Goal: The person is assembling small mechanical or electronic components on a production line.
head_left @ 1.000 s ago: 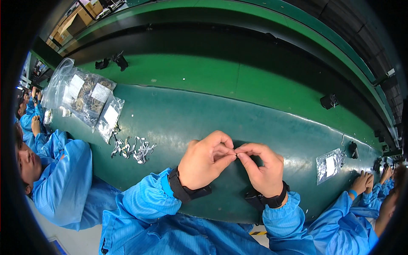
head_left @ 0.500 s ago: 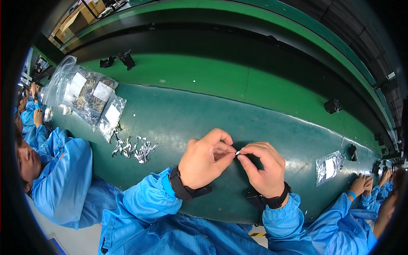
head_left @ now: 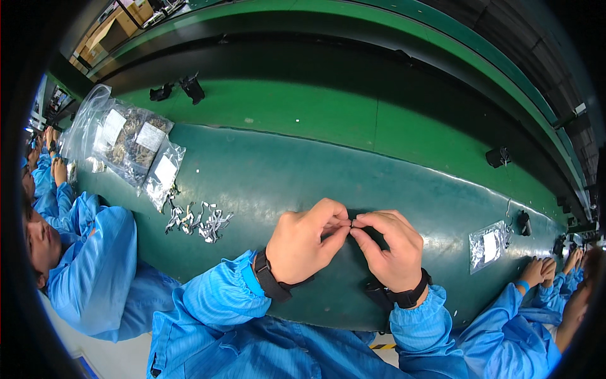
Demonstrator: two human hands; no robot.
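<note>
Over the teal table mat, my left hand (head_left: pixel 307 240) and my right hand (head_left: pixel 392 243) meet fingertip to fingertip. Both are closed in a pinch of thumb and forefinger on one tiny black-and-white piece (head_left: pixel 352 223). Most of it is hidden by the fingertips, so its exact kind does not show. Left of my left hand lies a loose pile of short dark wires with white ends (head_left: pixel 201 222). A dark strap circles each wrist.
Clear plastic bags (head_left: pixel 132 142) full of small parts lie at the back left, and a smaller labelled bag (head_left: pixel 487 247) at the right. Black objects (head_left: pixel 192 90) rest on the green conveyor surface (head_left: pixel 328 123). Co-workers in blue sleeves (head_left: pixel 95 265) sit on both sides.
My left fingers have shifted slightly and drawn closer to the right fingertips. Less of the piece's white part shows between them.
</note>
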